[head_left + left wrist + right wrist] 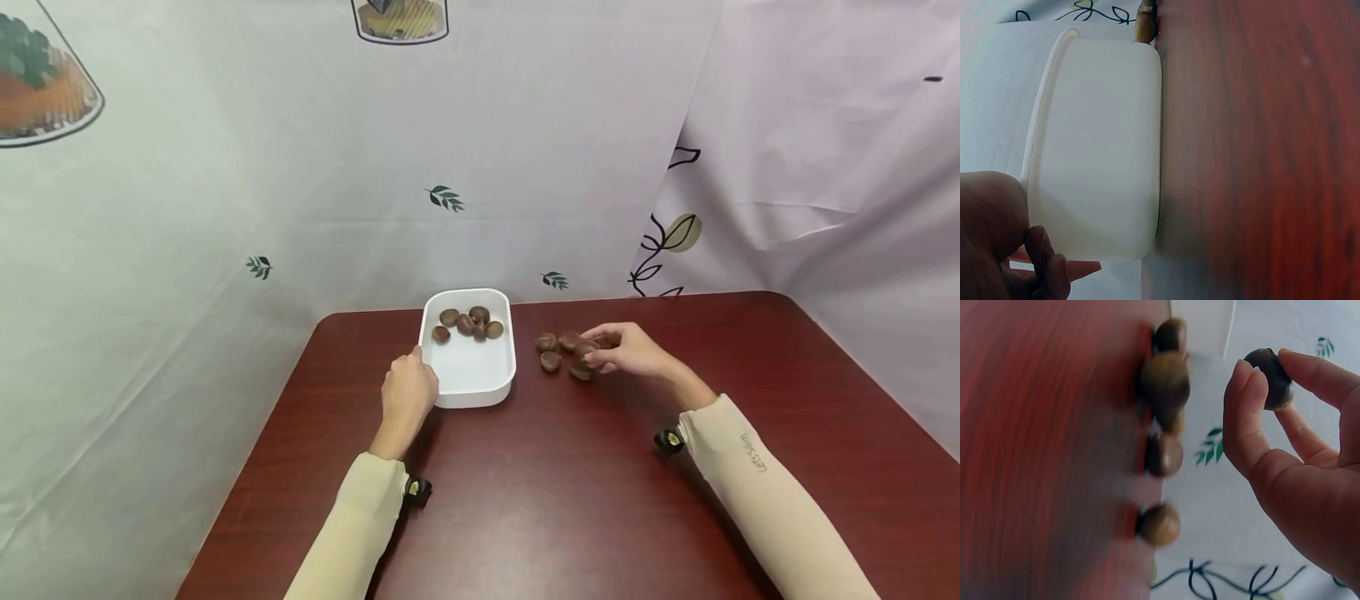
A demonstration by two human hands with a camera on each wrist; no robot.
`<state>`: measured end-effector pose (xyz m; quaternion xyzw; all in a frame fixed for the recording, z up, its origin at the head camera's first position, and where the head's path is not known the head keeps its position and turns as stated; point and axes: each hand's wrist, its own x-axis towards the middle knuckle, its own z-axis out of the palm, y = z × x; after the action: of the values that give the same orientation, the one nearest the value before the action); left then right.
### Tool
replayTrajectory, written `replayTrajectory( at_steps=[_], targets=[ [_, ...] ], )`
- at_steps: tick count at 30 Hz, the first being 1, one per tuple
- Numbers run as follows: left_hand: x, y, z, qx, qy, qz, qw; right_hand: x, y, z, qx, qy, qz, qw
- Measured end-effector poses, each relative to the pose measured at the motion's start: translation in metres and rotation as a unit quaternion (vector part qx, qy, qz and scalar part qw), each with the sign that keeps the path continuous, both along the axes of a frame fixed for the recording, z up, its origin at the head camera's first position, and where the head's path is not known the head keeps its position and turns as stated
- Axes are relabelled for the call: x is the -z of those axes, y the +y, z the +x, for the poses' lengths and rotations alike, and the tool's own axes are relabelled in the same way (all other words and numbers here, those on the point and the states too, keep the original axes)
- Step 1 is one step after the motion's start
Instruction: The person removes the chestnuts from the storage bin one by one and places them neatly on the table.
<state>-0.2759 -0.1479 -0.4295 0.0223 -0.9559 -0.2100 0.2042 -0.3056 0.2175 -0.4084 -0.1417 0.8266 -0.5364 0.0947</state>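
My right hand (633, 352) pinches a brown chestnut (1272, 378) between thumb and fingertips, raised off the table in the right wrist view. Several loose chestnuts (551, 361) lie on the table just under and left of that hand. A white rectangular container (472, 398) with rounded corners stands to their left. Several chestnuts (465, 324) sit inside it, gathered toward its far end. At the container's near left side, my left hand (408, 387) grips the rim, its fingers curled by the corner in the left wrist view.
The dark red wooden table (517, 500) has its far edge just behind the container. Pale printed cloth (525, 167) hangs behind the table and at both sides. Each wrist bears a small black device (417, 492) by the sleeve cuff.
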Motion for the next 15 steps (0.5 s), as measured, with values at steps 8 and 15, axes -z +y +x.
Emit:
replayTrajectory(
  at_steps=[8,15],
  targets=[
    [0.0,-0.002,0.0,-0.007,0.0,0.005,1.0,0.006,0.021,0.004,0.013,-0.036,0.049,0.998],
    [0.001,0.001,0.0,0.0,0.006,0.009,0.9999,0.013,0.024,0.002,0.005,-0.076,0.056,0.996]
  ],
)
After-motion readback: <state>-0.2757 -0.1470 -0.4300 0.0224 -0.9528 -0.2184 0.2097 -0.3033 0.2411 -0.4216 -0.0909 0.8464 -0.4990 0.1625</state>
